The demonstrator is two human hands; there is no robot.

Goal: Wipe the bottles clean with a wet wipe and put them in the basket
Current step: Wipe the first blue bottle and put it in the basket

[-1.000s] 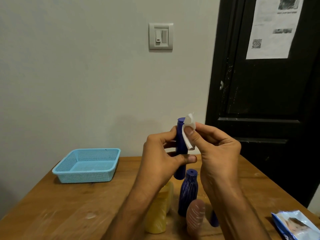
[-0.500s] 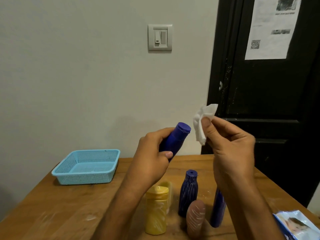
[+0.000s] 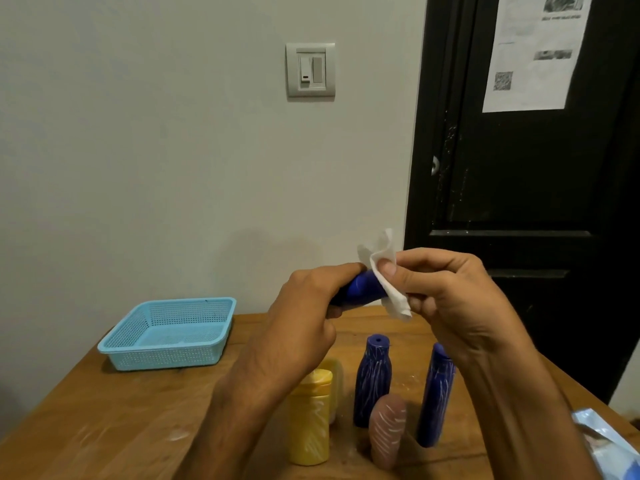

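centre frame, above the wooden table (image 3: 104,427), the left hand (image 3: 304,320) curls round a dark blue bottle (image 3: 363,291) held tilted in the air. the right hand (image 3: 450,299) pinches a white wet wipe (image 3: 388,282) against the bottle's upper end. below them stand a yellow bottle (image 3: 310,420), two blue bottles (image 3: 372,382) (image 3: 434,400) and a brown bottle (image 3: 386,431). the light blue basket (image 3: 166,356) sits at left of the frame, well apart. a wipes packet (image 3: 602,445) lies at lower right.
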